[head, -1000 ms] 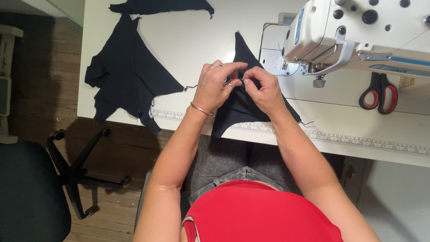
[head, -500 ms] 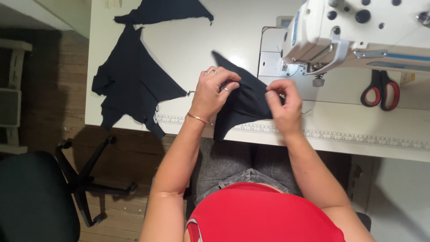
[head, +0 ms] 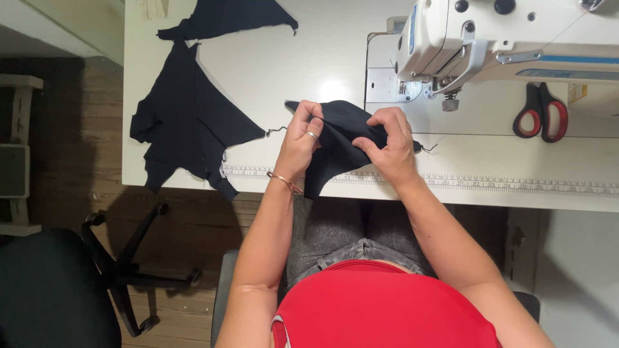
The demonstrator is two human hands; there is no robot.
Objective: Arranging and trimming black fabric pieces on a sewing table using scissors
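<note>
Black fabric piece [head: 338, 138], white sewing machine [head: 509, 38], red-handled scissors [head: 541, 113], white table [head: 290, 71], red top [head: 387, 309].

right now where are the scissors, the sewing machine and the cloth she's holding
scissors [head: 540, 113], head view, on the red handles
sewing machine [head: 516, 29], head view, on the white body
cloth [head: 340, 138], head view, on the dark fabric between the hands

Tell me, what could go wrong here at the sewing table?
The black cloth is pinched between the left hand and right hand at the table edge; a loose grip might let it slide off. The other black pieces already droop over that edge. The hands work near the sewing machine, so fingers could stray towards its needle.
</note>
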